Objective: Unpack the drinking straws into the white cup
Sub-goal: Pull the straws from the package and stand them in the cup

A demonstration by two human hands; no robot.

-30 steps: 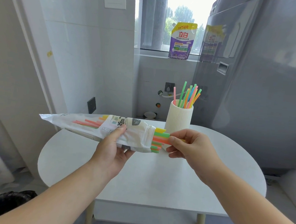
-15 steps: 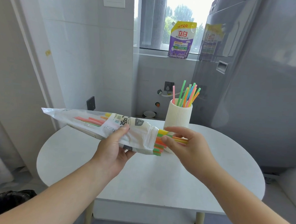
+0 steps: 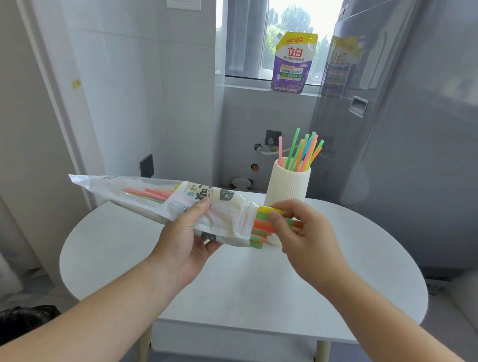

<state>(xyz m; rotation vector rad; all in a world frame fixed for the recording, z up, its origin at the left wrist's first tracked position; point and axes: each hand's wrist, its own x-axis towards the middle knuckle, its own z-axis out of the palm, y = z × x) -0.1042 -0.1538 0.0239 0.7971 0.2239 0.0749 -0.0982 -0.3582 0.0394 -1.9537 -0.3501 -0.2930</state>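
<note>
My left hand (image 3: 184, 239) grips the straw packet (image 3: 153, 198) around its middle, thumb on top and fingers curled underneath, and holds it in the air above the table (image 3: 253, 288). The packet's long axis runs almost straight across me. Its sealed end points up and to my left, and its open mouth faces right. The loose straw ends (image 3: 258, 226) stick out of that mouth, and my right hand (image 3: 304, 235) is closed on them, with the thumb and curled fingers pinching a few near their tips.

The white cup (image 3: 286, 183) stands upright on the table just beyond my right hand, directly behind the packet's mouth. It already holds a cluster of straws (image 3: 306, 151) leaning against its rim. My right hand is much nearer to it than my left.

I judge the next pull should go rightward along the packet's axis. The straws then need tipping from lying flat to upright before they go down into the cup.
</note>
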